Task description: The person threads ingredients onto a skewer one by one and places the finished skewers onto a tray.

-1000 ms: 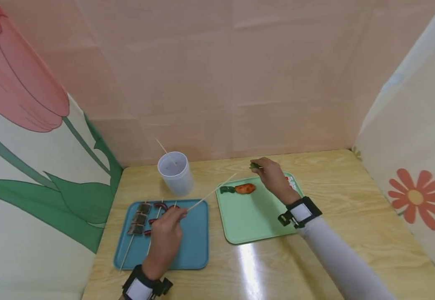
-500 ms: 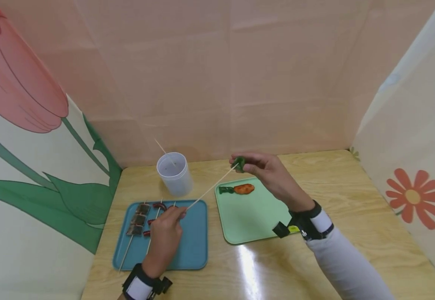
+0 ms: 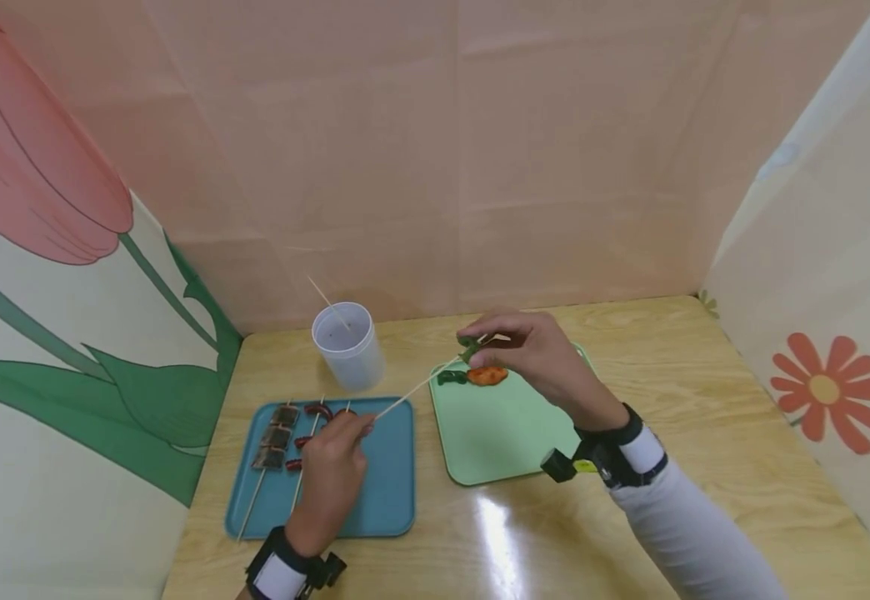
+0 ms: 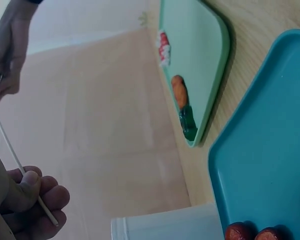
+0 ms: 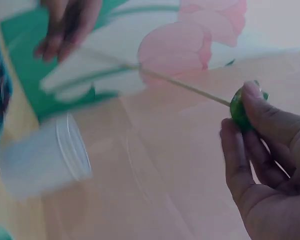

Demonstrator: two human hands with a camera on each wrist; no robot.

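Note:
My left hand (image 3: 330,475) pinches a thin wooden skewer (image 3: 416,390) near its lower end, over the blue tray (image 3: 390,483). The skewer slants up to the right. At its far end my right hand (image 3: 532,358) pinches a glossy green pepper piece (image 3: 468,346) between thumb and fingers, above the green tray's far left corner. In the head view a short pale tip shows just past the pepper. In the right wrist view the skewer (image 5: 190,87) runs into the side of the pepper piece (image 5: 240,110).
Loaded skewers with dark square pieces (image 3: 277,437) and red-brown curled pieces (image 3: 318,411) lie on the blue tray. Behind it stands a translucent cup (image 3: 352,358) with a stick inside. The green tray (image 3: 495,458) bears an orange-brown piece (image 3: 487,377) and dark green pieces (image 3: 452,377).
My right hand has brought the pepper piece left from above the green tray onto the skewer's end, then slid it slightly down the skewer. The left hand has barely moved.

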